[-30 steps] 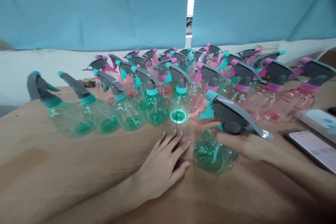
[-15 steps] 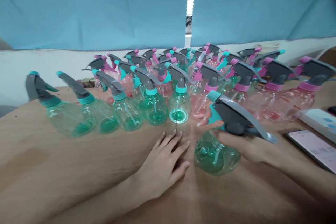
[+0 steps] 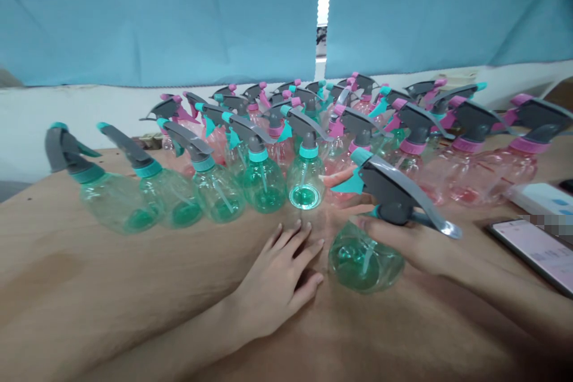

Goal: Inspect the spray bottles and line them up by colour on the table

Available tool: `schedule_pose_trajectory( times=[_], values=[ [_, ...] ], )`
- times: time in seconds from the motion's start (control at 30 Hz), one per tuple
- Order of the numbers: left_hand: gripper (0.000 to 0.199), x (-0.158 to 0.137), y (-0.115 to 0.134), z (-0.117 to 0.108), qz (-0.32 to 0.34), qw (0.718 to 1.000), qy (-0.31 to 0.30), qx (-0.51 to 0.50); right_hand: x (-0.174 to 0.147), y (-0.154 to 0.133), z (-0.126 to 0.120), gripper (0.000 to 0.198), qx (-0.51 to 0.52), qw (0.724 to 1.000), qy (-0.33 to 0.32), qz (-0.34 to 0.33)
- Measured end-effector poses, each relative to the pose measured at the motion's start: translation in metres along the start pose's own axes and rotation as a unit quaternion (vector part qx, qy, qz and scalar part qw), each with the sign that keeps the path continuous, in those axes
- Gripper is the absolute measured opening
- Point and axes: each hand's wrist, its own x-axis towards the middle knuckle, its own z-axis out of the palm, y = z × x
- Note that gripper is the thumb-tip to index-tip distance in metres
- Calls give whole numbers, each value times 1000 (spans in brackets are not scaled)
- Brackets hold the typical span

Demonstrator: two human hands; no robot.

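My left hand [image 3: 280, 277] lies flat on the wooden table [image 3: 147, 286], fingers stretched out and spread, holding nothing. To its right is a green spray bottle [image 3: 364, 262] with a grey head and turquoise nozzle. My right hand [image 3: 403, 245] is round this bottle's neck, its thumb across the near side below the collar. Two fingers reach out on the far side, behind the turquoise trigger; the rest of the grip is hidden by the sprayer head. Beyond my hands stands a row of green spray bottles [image 3: 264, 188], with pink ones [image 3: 414, 161] on the right.
More pink and green spray bottles crowd behind the front row. A phone [image 3: 532, 250] and a white box [image 3: 544, 203] lie at the right. A blue cloth [image 3: 156, 18] hangs across the back, above a white wall strip [image 3: 89, 113].
The green spray bottle in my right hand has moved slightly left and up. My right fingers on its far side now stretch further left. My left hand has stayed put.
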Motion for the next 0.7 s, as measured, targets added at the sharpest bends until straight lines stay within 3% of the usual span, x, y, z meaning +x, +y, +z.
schedule_pose_trajectory(
  times=[0.2, 0.7],
  values=[
    [46, 0, 1, 0, -4, 1000, -9, 7, 0, -1, -1, 48, 24, 999, -11, 22],
    [46, -1, 0, 1, -5, 1000, -1, -2, -1, 4, -3, 43, 4, 1000, -1, -7]
  ],
)
